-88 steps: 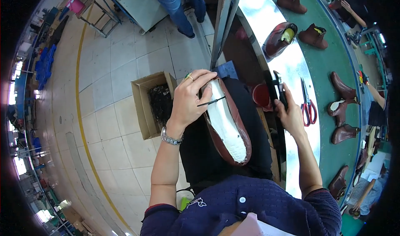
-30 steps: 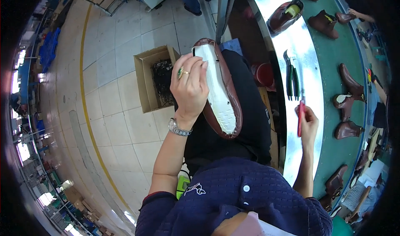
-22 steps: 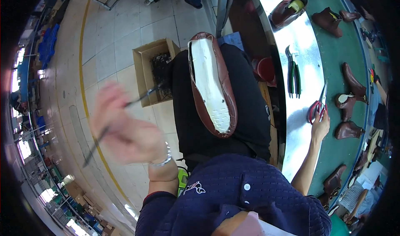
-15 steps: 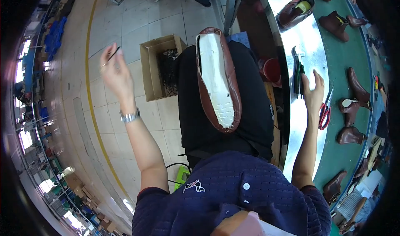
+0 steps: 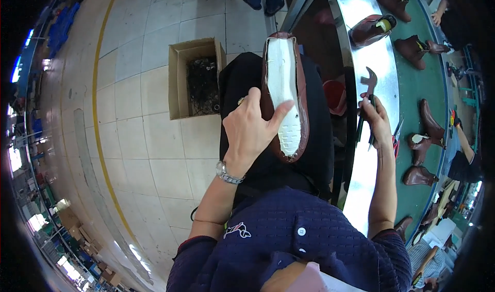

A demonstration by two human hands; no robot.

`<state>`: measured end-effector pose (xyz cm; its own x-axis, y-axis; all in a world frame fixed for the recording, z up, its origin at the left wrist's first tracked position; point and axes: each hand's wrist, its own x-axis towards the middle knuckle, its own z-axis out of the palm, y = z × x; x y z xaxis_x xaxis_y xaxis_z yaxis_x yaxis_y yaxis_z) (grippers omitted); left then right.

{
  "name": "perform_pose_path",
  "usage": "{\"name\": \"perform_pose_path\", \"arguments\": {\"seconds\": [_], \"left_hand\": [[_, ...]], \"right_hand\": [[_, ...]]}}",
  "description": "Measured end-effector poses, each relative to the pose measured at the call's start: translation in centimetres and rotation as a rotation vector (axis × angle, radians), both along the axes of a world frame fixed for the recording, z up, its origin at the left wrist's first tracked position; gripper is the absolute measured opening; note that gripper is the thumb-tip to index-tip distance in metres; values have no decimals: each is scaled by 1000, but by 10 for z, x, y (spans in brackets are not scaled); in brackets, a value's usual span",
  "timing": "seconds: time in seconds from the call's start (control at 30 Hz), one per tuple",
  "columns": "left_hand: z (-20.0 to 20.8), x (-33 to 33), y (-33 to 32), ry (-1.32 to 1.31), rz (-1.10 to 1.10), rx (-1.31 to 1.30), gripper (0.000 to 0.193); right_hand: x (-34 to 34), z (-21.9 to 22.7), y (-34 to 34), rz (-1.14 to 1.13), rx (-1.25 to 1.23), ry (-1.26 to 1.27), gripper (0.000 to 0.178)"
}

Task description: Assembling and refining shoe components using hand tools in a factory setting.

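Brown leather shoe (image 5: pixel 282 78) lies white underside up on dark trousers (image 5: pixel 318 155), toward person's lap. Left hand (image 5: pixel 253 129) spread open at shoe's left edge, thumb over white underside, index finger apart from thumb; firm contact cannot be told. Right hand (image 5: pixel 378 119) clenched around black-handled pincers (image 5: pixel 369 79) above shiny metal bench (image 5: pixel 384 60). Red-handled scissors (image 5: pixel 396 143) partly hidden behind right wrist. Cardboard box (image 5: pixel 179 80) with dark scraps (image 5: pixel 203 86) on tiled floor (image 5: pixel 124 137), left of trousers.
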<state>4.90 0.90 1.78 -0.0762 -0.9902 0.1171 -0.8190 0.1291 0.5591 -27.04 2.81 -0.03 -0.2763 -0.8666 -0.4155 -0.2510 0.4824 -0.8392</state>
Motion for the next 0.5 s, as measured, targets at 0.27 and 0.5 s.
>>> {"name": "perform_pose_path", "arguments": {"seconds": [0.27, 0.5], "left_hand": [[-4, 9, 9, 268, -23, 0, 29], [-1, 8, 9, 7, -168, -167, 19]], "right_hand": [[72, 91, -22, 991, -150, 78, 57], [133, 127, -54, 1364, 19, 673, 71]]}}
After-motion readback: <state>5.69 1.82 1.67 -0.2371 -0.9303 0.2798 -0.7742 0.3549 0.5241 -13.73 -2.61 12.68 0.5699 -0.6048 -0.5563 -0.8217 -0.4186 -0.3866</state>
